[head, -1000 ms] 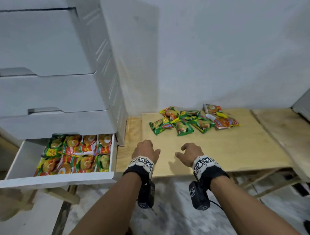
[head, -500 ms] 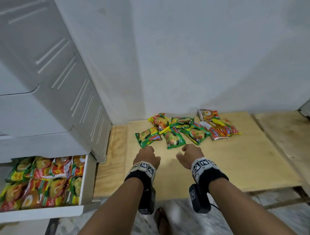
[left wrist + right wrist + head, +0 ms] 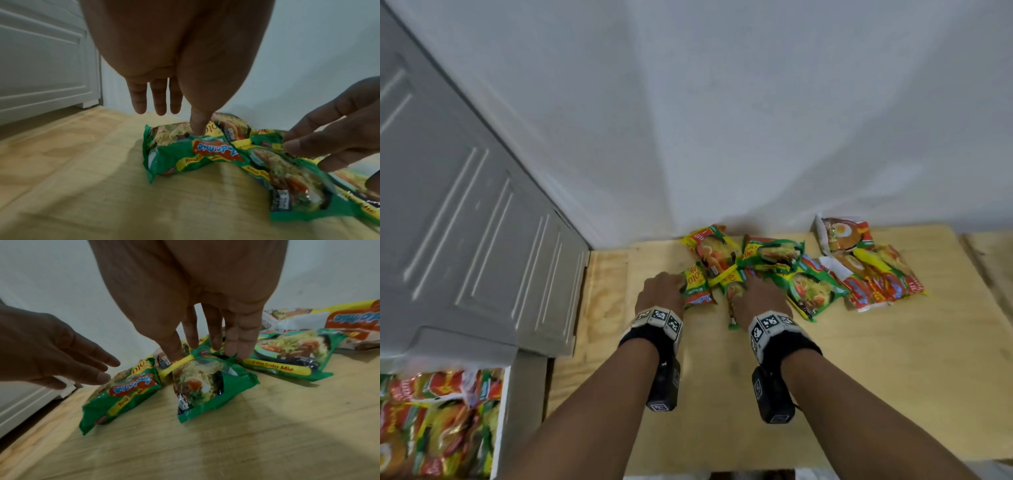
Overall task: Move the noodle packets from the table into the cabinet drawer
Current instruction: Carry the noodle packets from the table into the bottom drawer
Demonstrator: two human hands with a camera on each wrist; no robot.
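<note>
Several noodle packets lie in a loose heap at the back of the wooden table [image 3: 825, 394]. My left hand [image 3: 662, 289] reaches the leftmost green packet [image 3: 697, 291]. In the left wrist view its fingers [image 3: 158, 107] are straight and only the thumb tip touches that green packet [image 3: 185, 155]. My right hand [image 3: 760, 296] lies over the neighbouring green packet [image 3: 734, 294]. In the right wrist view the right hand [image 3: 201, 353] has straight fingers [image 3: 236, 344] whose tips touch the far edge of this packet [image 3: 205, 386]. Neither hand grips anything.
A grey cabinet [image 3: 465, 240] stands at the left. Its bottom drawer [image 3: 500, 411] is pulled out at the lower left and holds several packets [image 3: 431, 428]. More red and yellow packets [image 3: 876, 274] lie to the right, against the white wall [image 3: 722, 120].
Both hands moved forward from the table's front part to the packets and now touch them. The head view swung right, so most of the drawer left the picture.
</note>
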